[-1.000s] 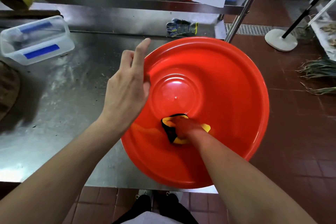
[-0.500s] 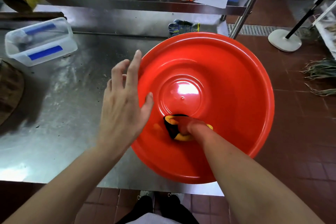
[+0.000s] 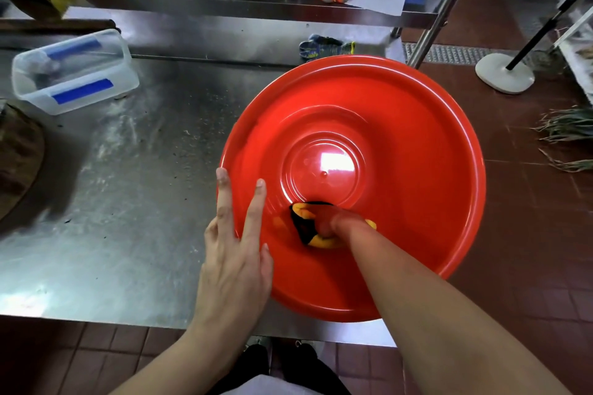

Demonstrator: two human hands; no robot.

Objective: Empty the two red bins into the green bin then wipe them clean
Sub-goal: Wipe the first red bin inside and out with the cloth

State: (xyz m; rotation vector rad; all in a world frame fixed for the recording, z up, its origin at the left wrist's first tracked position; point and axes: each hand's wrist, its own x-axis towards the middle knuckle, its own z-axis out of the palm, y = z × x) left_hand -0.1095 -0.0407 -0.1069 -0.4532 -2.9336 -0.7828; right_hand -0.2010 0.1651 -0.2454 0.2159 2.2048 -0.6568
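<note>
The right hand (image 3: 333,226) grips a yellow-and-black cloth (image 3: 305,226), fingers curled into it, pressing it against the inner wall of the red bin (image 3: 417,170) at about 6 o'clock from the bin's round base. The left hand (image 3: 236,253) lies flat with straight fingers on the bin's rim at 9 o'clock, holding nothing. The bin sits on the steel table (image 3: 128,202), overhanging its right edge above the tiled floor (image 3: 529,266). At 10 o'clock from the bin stands a clear plastic container (image 3: 75,70); at 12 o'clock, just past the rim, lie blue gloves (image 3: 324,48).
</note>
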